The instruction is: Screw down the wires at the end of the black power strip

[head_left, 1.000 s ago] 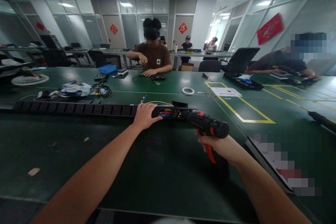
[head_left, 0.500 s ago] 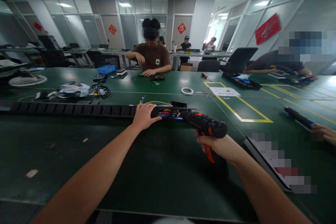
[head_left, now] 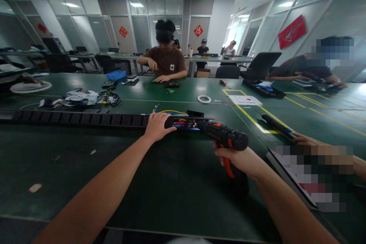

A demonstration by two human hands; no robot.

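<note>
A long black power strip (head_left: pixel 94 119) with a row of sockets lies across the green table. My left hand (head_left: pixel 157 126) is wrapped over it near its right end, fingers on the far side and thumb on the near side. Just right of that hand the housing is open, showing coloured wires (head_left: pixel 180 122). My right hand (head_left: pixel 236 157) grips a black and orange cordless drill (head_left: pixel 225 135) by its handle. The drill's nose points left into the open end of the strip; its bit tip is too small to make out.
A co-worker's hand (head_left: pixel 311 141) holds a dark pen-like tool (head_left: pixel 276 124) at the right, above a white board (head_left: pixel 288 175). Farther back lie a tape roll (head_left: pixel 204 99), a screwdriver (head_left: pixel 224 82), a paper sheet (head_left: pixel 245 100) and cables (head_left: pixel 111 100). Another person sits opposite.
The co-worker's hand at the right has moved left with the pen-like tool, over the yellow marking. My hands, the drill and the power strip look the same.
</note>
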